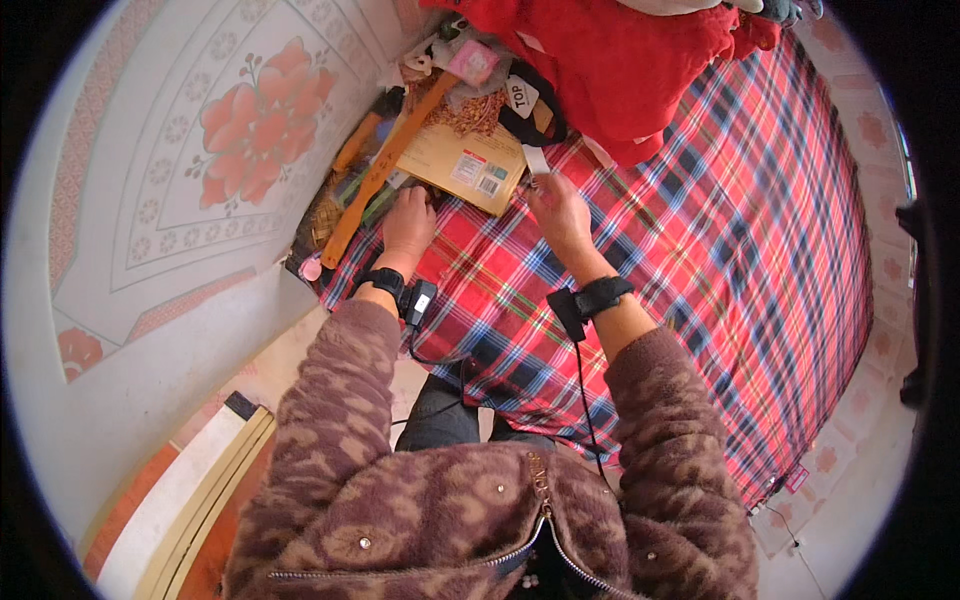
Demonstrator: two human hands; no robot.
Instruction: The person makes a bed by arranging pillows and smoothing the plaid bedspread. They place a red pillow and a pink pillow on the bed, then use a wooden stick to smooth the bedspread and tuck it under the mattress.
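A yellow-brown padded envelope (439, 161) bearing a printed label lies flat among a pile of small things. At its lower left corner, my left hand (410, 225) has curled fingers next to a small dark object; what the fingertips grip is hidden. My right hand (561, 214) is beside the envelope's right edge. Its fingers are bent together at the lower end of a white strip (535, 159), and whether they hold it is unclear. A long flat wooden stick (375, 176) slants across the envelope's left side.
Behind the envelope are reddish-brown strands (472, 112), a pink box (474, 62) and a black band (551, 90) with a white label. Red fabric (615, 67) is heaped at the back. Plaid cloth (675, 247) covers the bed-like surface. A patterned wall (165, 187) rises at left.
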